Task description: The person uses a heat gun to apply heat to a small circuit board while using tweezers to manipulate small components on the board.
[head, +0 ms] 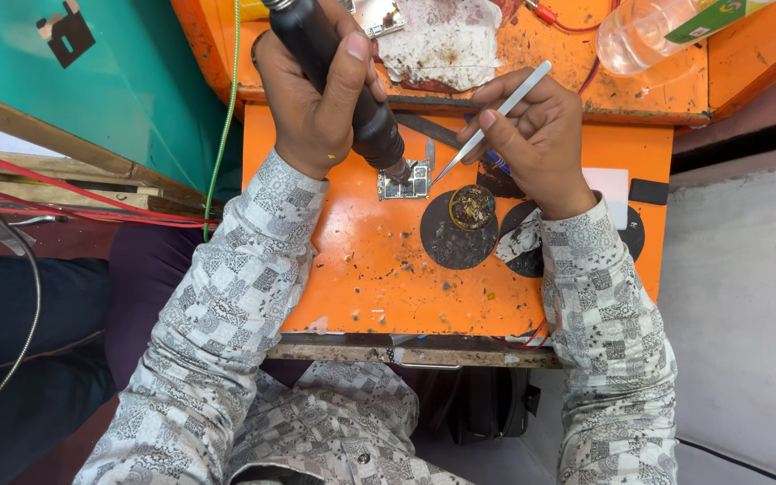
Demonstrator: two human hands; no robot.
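Orange and spotted with dark marks, your small table sits in front of you, with a green wall to the left and a grey floor to the right.

Your little circuit board lies flat near the far side of the table, right between your two hands. It is close to both, but your left hand is a bit nearer, because the tool it holds comes down right onto the board.

Your left hand is closed tight around a thick black heat tool. The tool slants from the top left down to the board, and its metal tip sits at the board's top edge (touching or just above it, I cannot tell).

Your right hand pinches a pair of thin silver tweezers between thumb and fingers. They slant from the upper right down to the left, and the sharp end points at the board's right edge.

Just near the board, toward you, is a small round tin of brown paste on a dark round pad. A dirty white cloth and a clear plastic bottle lie on the orange shelf beyond.
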